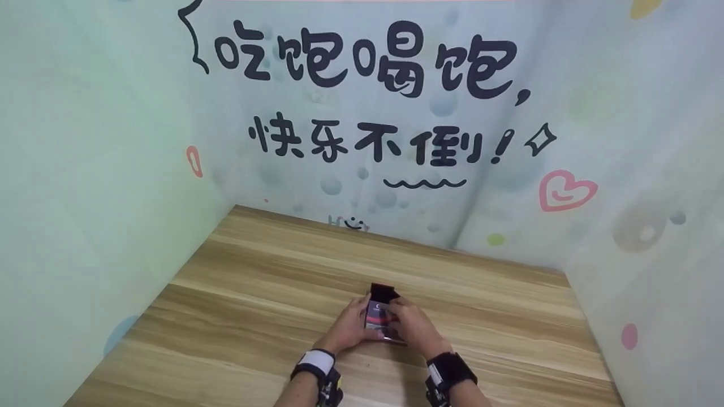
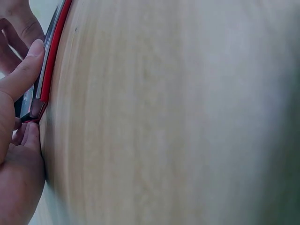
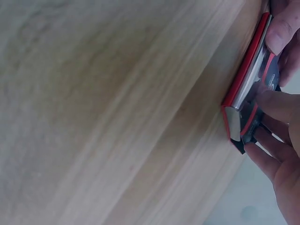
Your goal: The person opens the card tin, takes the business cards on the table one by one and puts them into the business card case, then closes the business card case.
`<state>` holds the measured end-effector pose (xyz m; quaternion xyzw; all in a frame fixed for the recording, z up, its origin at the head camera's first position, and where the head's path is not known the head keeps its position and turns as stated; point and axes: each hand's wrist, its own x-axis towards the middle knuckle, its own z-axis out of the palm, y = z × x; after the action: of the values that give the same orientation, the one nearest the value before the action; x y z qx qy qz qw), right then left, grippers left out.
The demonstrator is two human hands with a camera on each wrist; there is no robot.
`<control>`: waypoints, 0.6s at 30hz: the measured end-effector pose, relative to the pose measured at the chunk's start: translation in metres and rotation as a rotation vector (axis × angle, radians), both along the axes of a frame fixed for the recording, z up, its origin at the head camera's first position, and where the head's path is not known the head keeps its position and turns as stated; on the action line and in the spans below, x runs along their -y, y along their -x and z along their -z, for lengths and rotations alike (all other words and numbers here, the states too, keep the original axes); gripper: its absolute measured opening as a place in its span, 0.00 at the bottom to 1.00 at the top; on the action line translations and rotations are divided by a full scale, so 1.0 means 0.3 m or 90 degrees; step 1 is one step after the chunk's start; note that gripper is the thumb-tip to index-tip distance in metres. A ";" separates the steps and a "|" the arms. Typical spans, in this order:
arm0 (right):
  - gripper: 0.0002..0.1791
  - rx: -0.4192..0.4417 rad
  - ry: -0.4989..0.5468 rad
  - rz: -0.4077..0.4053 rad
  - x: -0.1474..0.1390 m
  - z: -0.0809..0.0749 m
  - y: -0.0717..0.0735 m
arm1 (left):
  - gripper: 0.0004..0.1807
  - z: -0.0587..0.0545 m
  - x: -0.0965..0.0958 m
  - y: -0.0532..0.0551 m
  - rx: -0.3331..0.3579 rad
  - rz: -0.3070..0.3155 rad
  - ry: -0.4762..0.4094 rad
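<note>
A small flat box (image 1: 375, 320) lies on the wooden table between both hands, with a black flap (image 1: 383, 290) raised at its far end. Its top is glossy and dark with a red band and white print; the right wrist view shows a red outer side (image 3: 245, 63). My left hand (image 1: 347, 329) grips the left edge, thumb (image 2: 29, 70) laid over the top and fingers at the side and corner. From the right, my right hand (image 1: 417, 328) holds the box, its thumb (image 3: 276, 105) on the glossy top and other fingers by the far end.
The wood-grain table (image 1: 237, 316) spreads around the box on every side. Pale printed curtains (image 1: 350, 102) with dark lettering and a pink heart stand behind and at both sides. Each wrist wears a strap (image 1: 318, 362) with a small camera.
</note>
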<state>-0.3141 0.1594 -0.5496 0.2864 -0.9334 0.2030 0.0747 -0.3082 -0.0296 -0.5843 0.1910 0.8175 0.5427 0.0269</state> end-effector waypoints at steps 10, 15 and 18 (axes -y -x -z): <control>0.16 -0.184 -0.057 -0.028 -0.016 0.071 -0.047 | 0.55 0.005 -0.007 0.007 -0.015 -0.006 0.018; 0.16 -0.218 -0.073 -0.035 -0.014 0.085 -0.073 | 0.56 0.011 -0.007 0.008 -0.025 -0.007 0.016; 0.18 -0.204 -0.092 -0.027 -0.016 0.077 -0.087 | 0.57 0.009 -0.010 0.011 -0.036 -0.003 0.017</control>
<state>-0.2881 0.1644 -0.5728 0.3395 -0.9154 0.0890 0.1973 -0.3117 -0.0266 -0.5869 0.2041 0.8253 0.5265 0.0052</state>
